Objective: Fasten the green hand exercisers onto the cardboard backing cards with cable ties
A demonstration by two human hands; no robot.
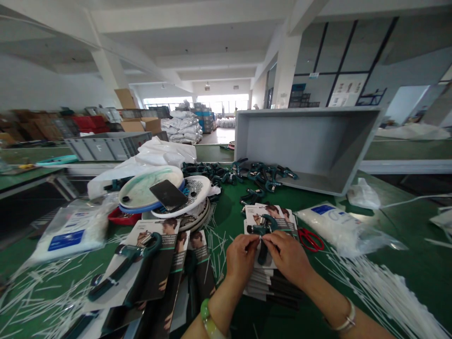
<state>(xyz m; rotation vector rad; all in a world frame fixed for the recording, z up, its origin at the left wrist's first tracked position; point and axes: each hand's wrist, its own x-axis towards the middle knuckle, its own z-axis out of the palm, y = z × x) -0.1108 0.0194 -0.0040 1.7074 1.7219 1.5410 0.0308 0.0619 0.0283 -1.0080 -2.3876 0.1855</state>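
My left hand (242,258) and my right hand (290,258) meet over a stack of printed cards (259,278), fingertips pinched close together. Between them shows a tiny white bit of what looks like a cable tie, at the handle of a dark green plier-like hand tool (262,254). The tool lies on the top card, its metal head pointing away from me. My fingers partly cover the handle. To the left, more green tools (139,263) lie fixed on cards. Loose white cable ties (391,287) are spread to the right of my right forearm.
Red-handled scissors (310,239) lie right of the stack, near a bag of cable ties (339,226). Behind are loose green tools (268,174) and a grey crate (293,146) on its side. A phone (168,195) rests on round trays (151,183) at left.
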